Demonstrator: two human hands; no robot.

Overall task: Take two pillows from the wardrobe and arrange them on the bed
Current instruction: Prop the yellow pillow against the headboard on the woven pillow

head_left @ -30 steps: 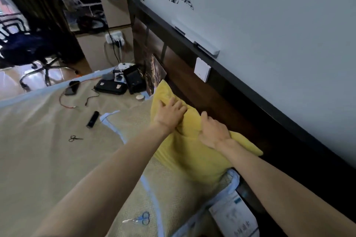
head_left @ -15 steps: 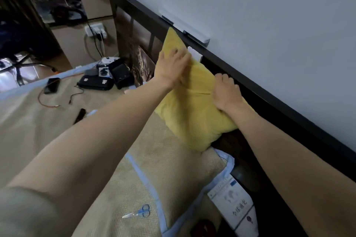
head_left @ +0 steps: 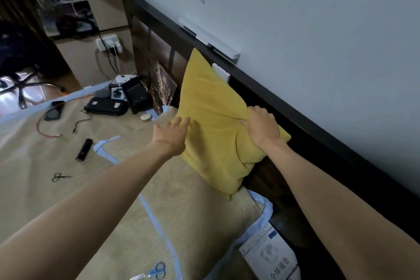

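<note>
In the centre of the frame a mustard-yellow square fabric pillow point(head_left: 211, 120) stands on one corner against the dark wooden headboard point(head_left: 295, 116), on the beige woven bed mat point(head_left: 159, 200). The right hand point(head_left: 261, 129) is clenched on a bunch of its cover; the left hand point(head_left: 170, 136) lies flat, fingers spread, on its near edge. This looks like the arranging step for one pillow. Next, it probably needs settling squarely; no second pillow is in view.
</note>
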